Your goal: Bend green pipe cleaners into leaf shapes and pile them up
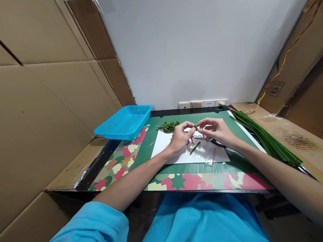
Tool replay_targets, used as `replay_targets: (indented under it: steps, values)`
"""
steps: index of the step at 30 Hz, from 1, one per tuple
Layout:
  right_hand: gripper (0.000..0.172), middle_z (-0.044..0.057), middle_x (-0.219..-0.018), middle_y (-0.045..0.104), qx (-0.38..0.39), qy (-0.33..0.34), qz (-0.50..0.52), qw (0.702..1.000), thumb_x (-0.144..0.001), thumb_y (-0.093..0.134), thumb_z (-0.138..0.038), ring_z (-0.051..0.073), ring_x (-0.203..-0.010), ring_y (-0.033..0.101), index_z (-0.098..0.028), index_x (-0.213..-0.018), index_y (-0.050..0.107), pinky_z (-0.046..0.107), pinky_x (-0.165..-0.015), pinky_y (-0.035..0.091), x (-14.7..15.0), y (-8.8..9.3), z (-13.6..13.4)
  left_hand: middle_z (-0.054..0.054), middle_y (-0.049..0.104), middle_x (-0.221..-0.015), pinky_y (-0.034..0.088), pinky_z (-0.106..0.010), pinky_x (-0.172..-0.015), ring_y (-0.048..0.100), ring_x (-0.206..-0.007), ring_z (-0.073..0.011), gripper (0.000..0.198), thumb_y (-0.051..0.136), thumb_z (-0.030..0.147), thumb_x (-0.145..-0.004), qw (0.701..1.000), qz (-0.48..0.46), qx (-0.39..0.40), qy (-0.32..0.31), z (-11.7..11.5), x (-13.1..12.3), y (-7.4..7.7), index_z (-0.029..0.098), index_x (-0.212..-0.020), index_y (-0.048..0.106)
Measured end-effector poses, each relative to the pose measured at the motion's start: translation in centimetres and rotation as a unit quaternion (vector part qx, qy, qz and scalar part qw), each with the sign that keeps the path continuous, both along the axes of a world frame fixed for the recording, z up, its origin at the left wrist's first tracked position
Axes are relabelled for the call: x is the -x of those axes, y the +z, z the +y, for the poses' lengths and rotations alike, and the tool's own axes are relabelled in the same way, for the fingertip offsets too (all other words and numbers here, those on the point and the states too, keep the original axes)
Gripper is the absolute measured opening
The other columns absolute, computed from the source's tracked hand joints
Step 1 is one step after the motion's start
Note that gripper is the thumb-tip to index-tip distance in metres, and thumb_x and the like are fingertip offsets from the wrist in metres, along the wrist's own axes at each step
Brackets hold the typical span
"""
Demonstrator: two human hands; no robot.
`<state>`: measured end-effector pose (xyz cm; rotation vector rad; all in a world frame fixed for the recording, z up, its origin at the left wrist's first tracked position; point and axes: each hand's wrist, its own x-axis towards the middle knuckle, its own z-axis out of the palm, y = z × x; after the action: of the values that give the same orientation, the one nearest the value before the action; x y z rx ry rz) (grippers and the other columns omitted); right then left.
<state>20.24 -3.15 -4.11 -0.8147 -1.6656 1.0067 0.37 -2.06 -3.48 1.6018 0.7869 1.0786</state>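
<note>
My left hand (181,137) and my right hand (215,129) meet above a white sheet (162,149). Between their fingertips is a small bent piece of green pipe cleaner (196,127), pinched from both sides. A short straight length of pipe cleaner (195,148) lies on the sheet just below the hands. Beyond my left hand sits a small pile of curled green pieces (169,126). Black curved handles, seemingly of scissors (217,143), show partly under my right hand and wrist. A clear plastic bag with a red strip (214,156) lies near the sheet's front edge.
A bundle of long green pipe cleaners (268,140) lies at the right. A blue perforated basket (126,122) stands at the back left. Cardboard walls (44,97) flank the table. Wall sockets (196,104) and a yellow cord (282,64) are behind.
</note>
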Motion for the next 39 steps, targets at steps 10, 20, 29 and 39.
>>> replay_targets:
  steps: [10, 20, 29, 39]
  values:
    - [0.032, 0.008, -0.088, 0.073, -0.105, -0.060, -0.106, 0.987, -0.092, 0.070, -0.050, 0.017, -0.068, 0.066, -0.018, -0.091, 0.074, 0.028, -0.055, 0.053, -0.3, -0.1, 0.0, 0.003, 0.058, -0.066, 0.036, -0.017, -0.037, 0.057, -0.049, -0.0093, 0.022, 0.072, 0.033, -0.085, 0.992, -0.010, 0.120, -0.029, 0.2, -0.1, 0.4, 0.017, -0.095, 0.061]
    - [0.024, 0.006, -0.088, 0.070, -0.202, -0.107, -0.127, 0.965, -0.097, 0.066, -0.042, 0.015, -0.070, 0.063, -0.020, -0.092, 0.073, 0.027, -0.057, 0.051, -0.1, 0.0, -0.3, 0.001, 0.055, -0.080, 0.040, -0.017, -0.039, 0.062, -0.060, -0.0091, 0.035, 0.082, 0.037, -0.080, 0.976, -0.061, 0.193, -0.081, 0.6, 1.0, 0.4, 0.016, -0.099, 0.062]
    - [0.024, 0.004, -0.084, 0.068, -0.193, -0.074, -0.125, 0.970, -0.097, 0.065, -0.042, 0.014, -0.066, 0.061, -0.019, -0.089, 0.069, 0.025, -0.055, 0.048, -0.2, 0.4, -0.4, 0.004, 0.054, -0.072, 0.029, -0.016, -0.040, 0.054, -0.053, -0.0058, 0.045, 0.083, 0.051, -0.079, 0.981, -0.029, 0.176, -0.080, 0.4, 0.6, 0.8, 0.016, -0.100, 0.063]
    - [0.012, 0.003, -0.085, 0.068, -0.237, -0.087, -0.221, 0.942, -0.099, 0.059, -0.029, 0.014, -0.063, 0.061, -0.021, -0.098, 0.068, 0.027, -0.059, 0.048, -0.3, 0.4, -0.2, 0.004, 0.052, -0.073, 0.027, -0.017, -0.043, 0.046, -0.053, -0.0036, 0.051, 0.090, 0.051, -0.071, 0.984, -0.029, 0.162, -0.073, 0.0, 1.1, 1.1, 0.014, -0.097, 0.065]
